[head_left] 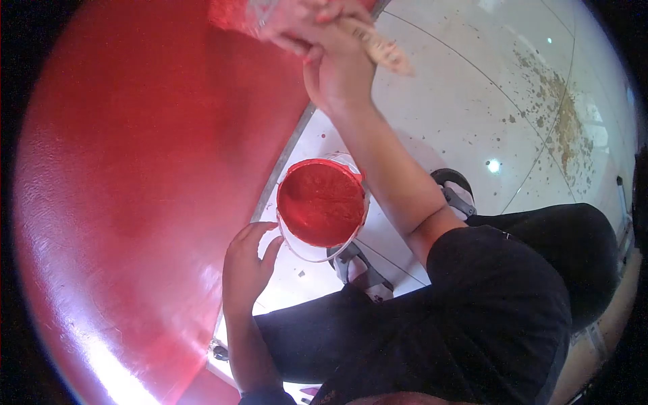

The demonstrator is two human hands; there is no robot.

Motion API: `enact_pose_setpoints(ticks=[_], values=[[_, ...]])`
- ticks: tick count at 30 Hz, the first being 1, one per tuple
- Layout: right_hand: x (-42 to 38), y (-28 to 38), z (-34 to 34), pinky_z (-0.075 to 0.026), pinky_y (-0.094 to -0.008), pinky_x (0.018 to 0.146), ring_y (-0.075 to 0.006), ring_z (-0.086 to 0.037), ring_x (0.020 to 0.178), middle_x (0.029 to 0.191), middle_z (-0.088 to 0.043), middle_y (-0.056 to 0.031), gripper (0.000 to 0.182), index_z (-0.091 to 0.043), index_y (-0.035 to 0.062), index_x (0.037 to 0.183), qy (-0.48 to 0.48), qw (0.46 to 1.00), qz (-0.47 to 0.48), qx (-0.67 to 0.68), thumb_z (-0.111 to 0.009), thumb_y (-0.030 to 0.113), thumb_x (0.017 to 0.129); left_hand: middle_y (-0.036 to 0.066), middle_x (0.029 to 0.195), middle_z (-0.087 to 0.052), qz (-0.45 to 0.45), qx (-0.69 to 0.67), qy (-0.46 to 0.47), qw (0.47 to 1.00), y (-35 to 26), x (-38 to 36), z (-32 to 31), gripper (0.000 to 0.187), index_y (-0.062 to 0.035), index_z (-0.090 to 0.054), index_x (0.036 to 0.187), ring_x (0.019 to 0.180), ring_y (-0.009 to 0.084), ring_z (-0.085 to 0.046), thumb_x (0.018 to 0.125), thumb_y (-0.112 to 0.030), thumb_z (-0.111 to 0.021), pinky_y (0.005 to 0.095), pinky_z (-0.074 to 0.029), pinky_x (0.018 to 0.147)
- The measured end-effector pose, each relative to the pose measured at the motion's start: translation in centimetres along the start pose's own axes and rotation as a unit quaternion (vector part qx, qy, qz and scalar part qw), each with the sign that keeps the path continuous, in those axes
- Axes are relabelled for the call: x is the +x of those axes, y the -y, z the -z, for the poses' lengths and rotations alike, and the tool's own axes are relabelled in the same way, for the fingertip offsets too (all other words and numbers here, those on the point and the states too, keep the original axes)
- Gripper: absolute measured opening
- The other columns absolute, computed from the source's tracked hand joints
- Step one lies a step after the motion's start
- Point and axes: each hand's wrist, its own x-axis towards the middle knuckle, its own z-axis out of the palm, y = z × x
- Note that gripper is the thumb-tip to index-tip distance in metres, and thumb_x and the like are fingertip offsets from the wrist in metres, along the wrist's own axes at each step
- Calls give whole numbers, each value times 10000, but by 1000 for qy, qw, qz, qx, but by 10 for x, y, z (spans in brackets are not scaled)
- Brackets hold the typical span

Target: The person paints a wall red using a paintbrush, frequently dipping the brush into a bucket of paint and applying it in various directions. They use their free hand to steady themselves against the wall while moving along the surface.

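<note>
A wide paintbrush with a pale wooden handle and red-coated bristles is gripped in my right hand, at the top of the view. Its bristle end lies over the red wall; whether it touches the surface is blurred. Below stands a white bucket with red paint inside and a thin handle hanging at its near side. My left hand is beside the bucket's left edge, thumb and fingers curved apart around the handle's side. I cannot make out whether its fingertips touch the rim.
Pale floor tiles with dark joints run along the wall's base. Brown splatter marks the floor at the right. My feet in dark sandals are near the bucket, with my bent knees in black clothing behind.
</note>
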Motion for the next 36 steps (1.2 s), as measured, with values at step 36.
enact_pose_setpoints(ticks=[36], values=[[36, 8, 15, -586, -505, 757, -262, -658, 811, 904, -586, -26, 209, -489, 135, 838, 89, 995, -4, 38, -615, -31, 821, 166, 1024, -662, -26, 0, -16, 1000, -2, -4, 4, 241, -15, -652, 1042, 967, 337, -635, 853, -164, -660, 397, -489, 852]])
